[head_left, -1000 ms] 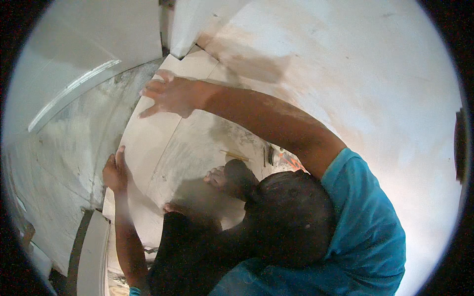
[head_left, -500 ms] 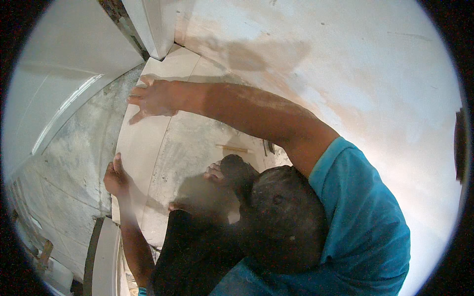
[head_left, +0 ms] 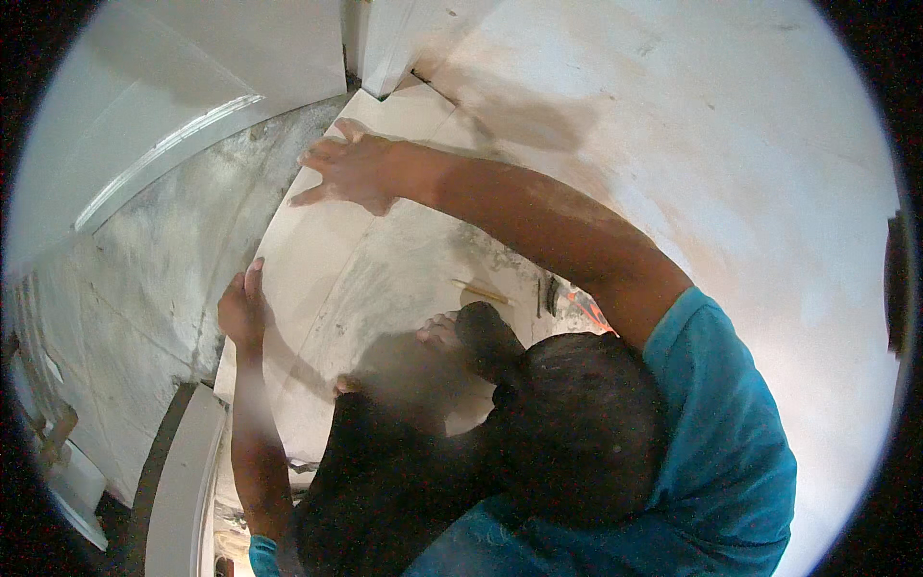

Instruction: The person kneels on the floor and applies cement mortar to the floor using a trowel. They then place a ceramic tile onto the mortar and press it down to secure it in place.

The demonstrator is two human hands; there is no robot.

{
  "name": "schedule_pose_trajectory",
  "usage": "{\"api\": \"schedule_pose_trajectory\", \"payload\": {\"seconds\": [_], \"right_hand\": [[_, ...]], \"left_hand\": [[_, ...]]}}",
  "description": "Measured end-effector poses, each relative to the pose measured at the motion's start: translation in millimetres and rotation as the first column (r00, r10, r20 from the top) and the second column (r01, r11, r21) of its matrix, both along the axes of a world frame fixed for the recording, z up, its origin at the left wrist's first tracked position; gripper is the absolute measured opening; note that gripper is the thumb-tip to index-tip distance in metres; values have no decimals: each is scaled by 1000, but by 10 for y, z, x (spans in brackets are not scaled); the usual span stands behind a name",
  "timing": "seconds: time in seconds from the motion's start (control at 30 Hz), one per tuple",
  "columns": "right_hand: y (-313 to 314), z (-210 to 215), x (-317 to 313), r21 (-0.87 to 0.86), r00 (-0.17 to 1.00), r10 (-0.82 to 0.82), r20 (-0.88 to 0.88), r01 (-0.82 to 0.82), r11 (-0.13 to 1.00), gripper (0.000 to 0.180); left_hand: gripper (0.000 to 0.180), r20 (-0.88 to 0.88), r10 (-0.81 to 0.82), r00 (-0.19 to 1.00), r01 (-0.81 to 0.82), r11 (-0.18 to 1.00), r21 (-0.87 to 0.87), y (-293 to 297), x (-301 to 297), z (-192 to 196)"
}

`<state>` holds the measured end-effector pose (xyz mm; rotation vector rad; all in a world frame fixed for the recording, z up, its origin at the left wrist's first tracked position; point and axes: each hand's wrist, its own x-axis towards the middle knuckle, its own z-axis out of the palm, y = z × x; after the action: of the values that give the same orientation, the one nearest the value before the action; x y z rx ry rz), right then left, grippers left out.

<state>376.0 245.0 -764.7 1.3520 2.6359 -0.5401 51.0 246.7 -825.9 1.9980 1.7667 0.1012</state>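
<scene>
A long, pale, flat tile or board (head_left: 303,240) lies along the floor between the doorway's two sides, a narrow strip of it running under my right arm. My right hand (head_left: 356,171) lies on its far part, palm down with the fingers spread toward the left edge. Nearer to me, my left hand (head_left: 242,306) is at the same left edge, its thumb raised and its fingers curled at the rim; the fingertips are partly hidden. Bare toes (head_left: 439,330) and my dark-trousered knees (head_left: 577,423) are beside the board on the right.
A white door (head_left: 192,106) stands at the far left, above rough grey floor (head_left: 183,250). White door jambs (head_left: 389,48) (head_left: 183,481) rise at both ends of the board. A patchy plastered wall (head_left: 673,135) bounds the right. A thin pencil-like stick (head_left: 481,290) lies on the floor.
The whole view has shifted, so the door and far jamb sit further right. Both hands keep about the same places on the board.
</scene>
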Motion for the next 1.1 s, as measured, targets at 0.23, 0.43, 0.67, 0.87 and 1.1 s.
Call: {"api": "schedule_pose_trajectory", "payload": {"seconds": [0.23,0.43,0.67,0.87,1.1], "right_hand": [[103,40,-39,-103,1000,15,16,-13,995,112],[324,-435,-69,-135,990,-70,-119,53,989,83],[576,-624,-67,-136,964,-112,-240,80,987,34],[652,-427,-186,-341,955,-237,-177,166,925,34],[739,-393,-158,-338,929,-350,-121,293,894,32]], "left_hand": [[57,77,-73,994,84,985,-152,57,-109,80],[43,37,-369,929,370,912,-176,237,-286,170],[34,177,-317,932,363,809,-463,507,-720,326],[45,-12,-198,980,171,873,-457,544,-831,333],[37,200,-215,956,286,838,-465,563,-799,357]]}}
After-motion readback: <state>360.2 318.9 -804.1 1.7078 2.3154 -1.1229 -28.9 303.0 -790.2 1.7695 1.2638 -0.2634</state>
